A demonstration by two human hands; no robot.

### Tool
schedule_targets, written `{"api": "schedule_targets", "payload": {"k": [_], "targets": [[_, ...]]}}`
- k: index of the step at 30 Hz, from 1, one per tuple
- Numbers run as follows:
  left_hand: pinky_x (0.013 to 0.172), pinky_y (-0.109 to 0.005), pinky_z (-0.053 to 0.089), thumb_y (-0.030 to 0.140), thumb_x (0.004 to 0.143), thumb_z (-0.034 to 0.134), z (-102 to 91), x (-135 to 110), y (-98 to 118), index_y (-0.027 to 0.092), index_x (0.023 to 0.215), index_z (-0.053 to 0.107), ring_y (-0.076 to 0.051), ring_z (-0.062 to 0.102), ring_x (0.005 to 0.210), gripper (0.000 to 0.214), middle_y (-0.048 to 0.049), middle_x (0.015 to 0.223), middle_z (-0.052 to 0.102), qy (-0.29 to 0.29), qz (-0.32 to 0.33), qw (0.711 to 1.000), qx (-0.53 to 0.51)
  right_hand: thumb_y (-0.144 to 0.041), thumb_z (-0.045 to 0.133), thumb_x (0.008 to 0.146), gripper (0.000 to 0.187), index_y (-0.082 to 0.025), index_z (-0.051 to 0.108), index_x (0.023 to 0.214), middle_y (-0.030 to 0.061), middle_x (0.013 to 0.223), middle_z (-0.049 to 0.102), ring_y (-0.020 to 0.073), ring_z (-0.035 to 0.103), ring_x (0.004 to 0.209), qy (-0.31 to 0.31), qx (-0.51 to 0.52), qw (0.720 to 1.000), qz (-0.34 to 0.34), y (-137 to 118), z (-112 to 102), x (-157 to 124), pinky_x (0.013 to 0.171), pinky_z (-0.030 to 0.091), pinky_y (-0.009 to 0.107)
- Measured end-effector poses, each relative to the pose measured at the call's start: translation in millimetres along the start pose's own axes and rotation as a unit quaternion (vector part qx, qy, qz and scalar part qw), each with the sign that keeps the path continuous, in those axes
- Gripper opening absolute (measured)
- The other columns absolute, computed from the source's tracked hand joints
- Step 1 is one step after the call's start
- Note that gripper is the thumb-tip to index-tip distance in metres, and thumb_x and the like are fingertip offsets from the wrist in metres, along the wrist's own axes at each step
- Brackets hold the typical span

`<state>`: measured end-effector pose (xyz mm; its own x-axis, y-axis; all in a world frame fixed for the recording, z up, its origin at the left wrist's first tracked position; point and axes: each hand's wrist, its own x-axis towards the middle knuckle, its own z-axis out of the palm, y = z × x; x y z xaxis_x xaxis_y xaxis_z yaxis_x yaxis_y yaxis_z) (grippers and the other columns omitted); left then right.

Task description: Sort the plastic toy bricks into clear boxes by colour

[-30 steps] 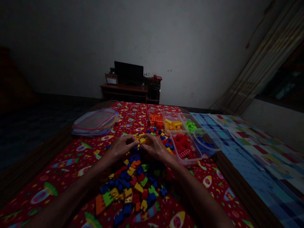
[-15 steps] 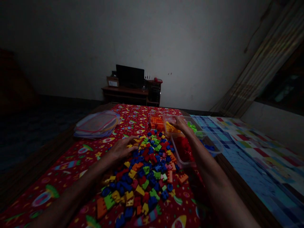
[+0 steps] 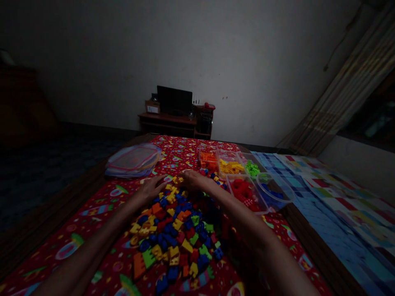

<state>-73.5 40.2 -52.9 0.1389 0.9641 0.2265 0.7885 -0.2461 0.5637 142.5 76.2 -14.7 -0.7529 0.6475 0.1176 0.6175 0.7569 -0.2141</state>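
Note:
A pile of mixed toy building bricks [image 3: 173, 224] lies on the red patterned cloth, in blue, yellow, red, green and orange. My left hand [image 3: 150, 190] is at the pile's far left edge, fingers stretched out and apart, beside several yellow bricks [image 3: 170, 194]. Opposite it, my right hand [image 3: 195, 181] reaches down at the far end of the pile, close to the same yellow bricks. Its fingertips are dark and partly hidden, so any brick in them cannot be made out.
To the right stand clear plastic boxes with orange bricks [image 3: 208, 161], yellow bricks [image 3: 231, 167], green bricks [image 3: 252, 168], red bricks [image 3: 243, 191] and blue bricks [image 3: 271, 195]. Stacked lids [image 3: 134, 160] lie at the left. A desk with a monitor [image 3: 175, 100] stands by the wall.
My right hand has moved left from above the box of yellow bricks to the far end of the pile. My left hand has shifted slightly left, off the yellow bricks.

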Motion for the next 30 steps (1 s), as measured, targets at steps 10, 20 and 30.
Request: {"api": "schedule_targets", "payload": {"k": [10,20,30], "targets": [[0.087,-0.040,0.049,0.052,0.071,0.047,9.0,0.2,-6.8,0.013,0.125,0.056,-0.029,0.063,0.102,0.067,-0.0128,0.113,0.069,-0.048,0.012,0.992,-0.119,-0.008,0.055,0.078,0.027,-0.015,0.070,0.099,0.0089,0.088,0.070,0.0170,0.062,0.078,-0.100,-0.002,0.995,-0.013,-23.2,-0.4,34.6,0.063,0.043,0.022],[0.072,-0.033,0.052,0.044,0.064,0.056,2.7,-1.4,5.8,0.022,0.108,0.068,-0.024,0.066,0.078,0.051,-0.0028,0.083,0.073,-0.017,0.000,0.997,-0.076,-0.010,0.060,0.069,0.035,-0.019,0.071,0.101,0.0002,0.080,0.067,0.0119,0.057,0.072,0.063,0.195,0.977,0.062,-1.7,-21.6,-16.1,0.063,0.039,0.019],[0.075,-0.035,0.052,0.044,0.063,0.052,-0.9,0.6,5.3,0.019,0.101,0.070,-0.027,0.066,0.086,0.049,-0.0089,0.095,0.072,-0.010,0.008,0.998,-0.058,-0.018,0.064,0.061,0.027,-0.012,0.070,0.087,-0.0041,0.059,0.058,0.0068,0.048,0.054,0.091,0.483,0.857,0.154,4.8,-29.2,-70.6,0.054,0.037,0.018]]}}
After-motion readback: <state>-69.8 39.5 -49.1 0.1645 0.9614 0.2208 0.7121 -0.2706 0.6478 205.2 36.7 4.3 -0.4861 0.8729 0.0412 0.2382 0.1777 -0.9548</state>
